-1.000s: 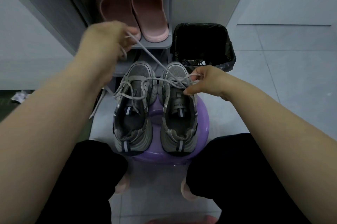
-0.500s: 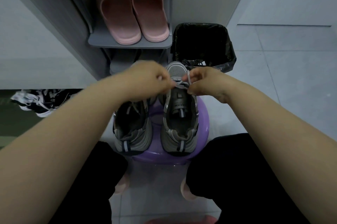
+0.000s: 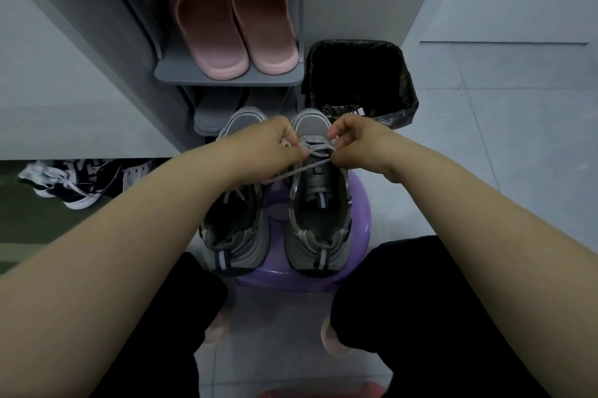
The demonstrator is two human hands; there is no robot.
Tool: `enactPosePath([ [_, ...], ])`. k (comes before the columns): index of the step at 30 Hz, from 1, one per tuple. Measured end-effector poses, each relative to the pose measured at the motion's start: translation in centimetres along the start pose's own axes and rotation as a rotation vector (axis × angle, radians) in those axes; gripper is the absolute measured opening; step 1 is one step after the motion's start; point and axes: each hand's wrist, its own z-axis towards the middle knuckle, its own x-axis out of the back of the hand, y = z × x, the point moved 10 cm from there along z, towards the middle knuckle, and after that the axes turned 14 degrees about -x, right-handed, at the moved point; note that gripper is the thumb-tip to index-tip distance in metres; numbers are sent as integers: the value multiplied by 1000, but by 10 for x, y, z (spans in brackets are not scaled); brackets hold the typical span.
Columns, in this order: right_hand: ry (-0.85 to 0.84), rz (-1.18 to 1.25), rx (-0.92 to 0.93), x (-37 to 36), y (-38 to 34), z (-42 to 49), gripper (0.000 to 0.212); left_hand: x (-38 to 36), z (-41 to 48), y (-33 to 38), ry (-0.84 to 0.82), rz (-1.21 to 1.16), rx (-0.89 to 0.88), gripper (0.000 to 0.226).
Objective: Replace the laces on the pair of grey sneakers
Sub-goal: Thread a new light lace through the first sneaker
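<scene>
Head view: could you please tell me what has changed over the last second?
The left hand came down from near the pink slippers, where it pulled the lace taut, to the toe end of the right sneaker, close to the right hand. Both pinch the lace there. The right sneaker and left sneaker stayed on the purple stool; the bin is unmoved.

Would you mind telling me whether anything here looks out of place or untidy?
Yes: the black-and-white sneakers lie jumbled on the floor left of the shoe rack, not shelved like the pink slippers. Nothing else stands out.
</scene>
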Motion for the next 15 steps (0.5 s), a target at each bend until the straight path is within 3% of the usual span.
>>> enactPosePath([
  [2, 5, -23, 24, 1, -3, -3, 29, -1, 2, 5, -93, 190, -43, 23],
  [4, 17, -50, 42, 1, -5, -5, 26, 2, 3, 11, -133, 297, -97, 14],
  [11, 52, -107, 97, 1, -10, -8, 24, -8, 8, 3, -377, 415, -122, 3],
  [13, 96, -168, 135, 3, -14, -10, 23, -6, 14, 1, -356, 412, -125, 6],
  [15, 131, -238, 172, 5, -18, -13, 21, 6, 25, 1, -182, 416, -124, 22],
])
